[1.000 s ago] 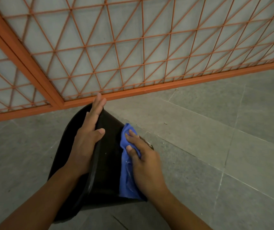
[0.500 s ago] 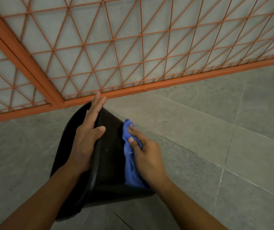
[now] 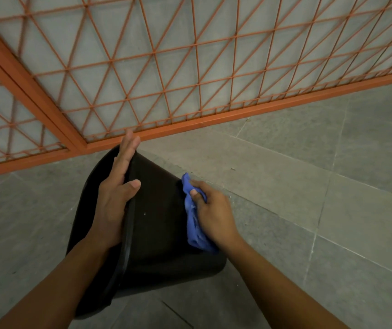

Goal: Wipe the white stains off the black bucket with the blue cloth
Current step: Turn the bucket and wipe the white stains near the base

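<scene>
Two bare forearms are entering from the near edge and reaching toward the middle of the view. Between them a black bucket [image 3: 157, 224] is lying tipped on its side on the grey tiled floor [image 3: 309, 186], its rim facing left and its outer wall facing up and right. The bucket's interior is turned away from the camera, so its contents cannot be told. A small white speck [image 3: 144, 213] is showing on the dark outer wall, near the rim.

The left hand [image 3: 116, 198] is resting on the rim, fingers straight and held together, pointing to the far side; the thumb is spread across the outer wall, so the rim is sitting between thumb and palm. The right hand [image 3: 210, 214] is gripping a bunched blue cloth [image 3: 193, 224], its fingers curled round the fabric and pressing it against the right side of the bucket's wall. The cloth is hanging in folds from under the fingers toward the near side.

Beyond the bucket, an orange metal grille [image 3: 190, 67] of triangular bars is standing along the far edge of the floor, with pale panels behind it.
</scene>
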